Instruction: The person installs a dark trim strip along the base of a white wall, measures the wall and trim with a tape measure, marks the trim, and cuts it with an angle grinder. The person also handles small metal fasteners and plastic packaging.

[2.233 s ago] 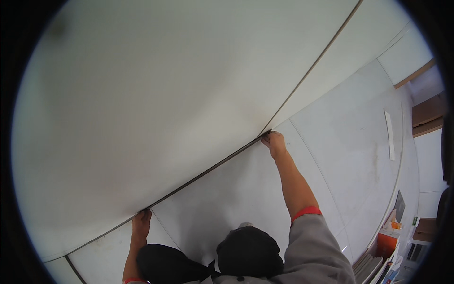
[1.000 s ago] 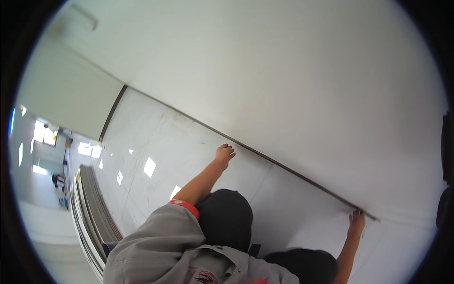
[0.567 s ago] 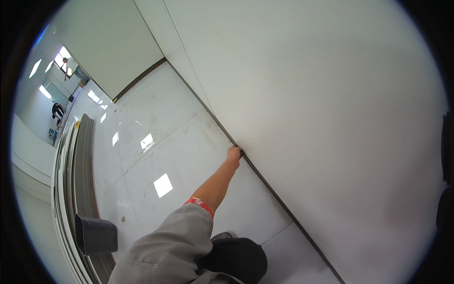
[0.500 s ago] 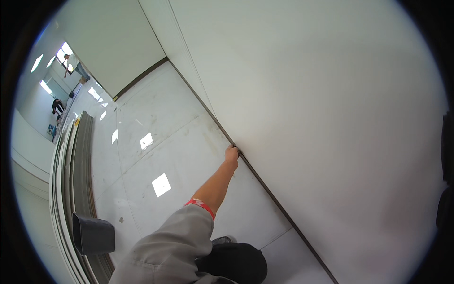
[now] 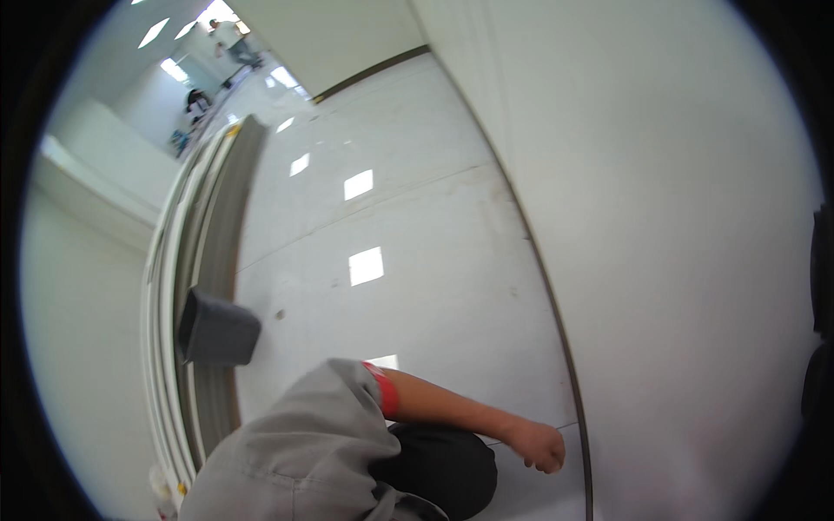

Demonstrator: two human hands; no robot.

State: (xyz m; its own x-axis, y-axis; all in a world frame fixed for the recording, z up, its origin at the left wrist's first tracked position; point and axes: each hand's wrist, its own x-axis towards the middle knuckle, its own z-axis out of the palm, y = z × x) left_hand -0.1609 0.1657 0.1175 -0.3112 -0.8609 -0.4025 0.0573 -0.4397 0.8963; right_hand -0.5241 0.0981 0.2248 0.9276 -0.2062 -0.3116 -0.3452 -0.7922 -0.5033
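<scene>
My left hand (image 5: 537,445) is curled into a fist above the floor, a short way left of a thin dark skirting strip (image 5: 564,334) along the foot of the white wall (image 5: 686,260). A gap of floor shows between the knuckles and the strip. Whatever the closed fingers hold, if anything, is hidden. The arm, in a grey sleeve (image 5: 304,425) with a red cuff band, crosses in front of my bent knee (image 5: 447,469) in black trousers. My right hand is out of the picture.
Long pale panels (image 5: 204,234) lie stacked on the left, with a dark grey bin (image 5: 221,330) tipped on its side against them. Glossy pale floor tiles (image 5: 417,226) stretch ahead to a wall panel (image 5: 339,43). Two people (image 5: 230,42) are far off at upper left.
My left hand has left the strip farther along the wall and come back toward me, near my knee. The view has shifted, so the bin and panels appear farther right and higher.
</scene>
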